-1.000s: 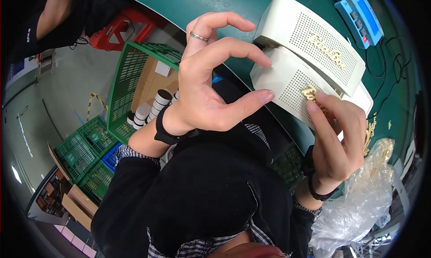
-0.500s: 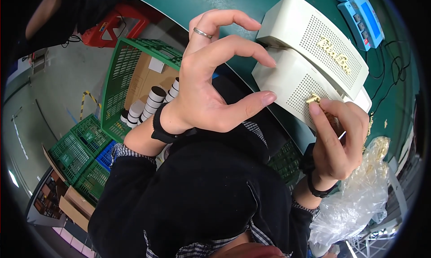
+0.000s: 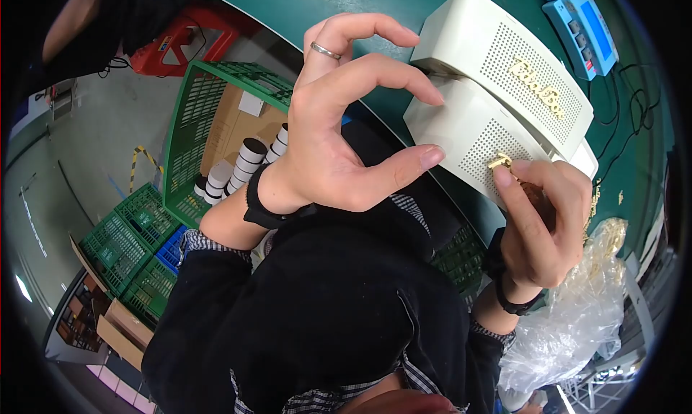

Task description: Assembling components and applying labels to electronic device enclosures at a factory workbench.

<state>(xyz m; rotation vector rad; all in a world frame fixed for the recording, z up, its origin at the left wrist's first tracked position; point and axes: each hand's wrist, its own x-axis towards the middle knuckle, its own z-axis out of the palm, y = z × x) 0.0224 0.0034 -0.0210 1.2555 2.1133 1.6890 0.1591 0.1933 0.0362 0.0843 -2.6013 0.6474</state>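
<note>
My left hand hovers at the left end of the nearer off-white plastic housing, thumb and fingers curved apart with nothing between them. Against that housing's perforated panel, my right hand pinches a gold script-lettered badge between thumb and fingers. Most of the badge is hidden behind those fingers. Just beyond lies a second off-white housing, close alongside the first, with a matching gold badge on its dotted panel.
Blue devices with screens and black cables stand at the far right of the green table. A clear plastic bag lies at the right edge. Left of me, a green crate holds black-and-white cylinders; more crates sit behind.
My right hand's fingertips and the badge have shifted very slightly on the panel. My left hand has stayed nearly still.
</note>
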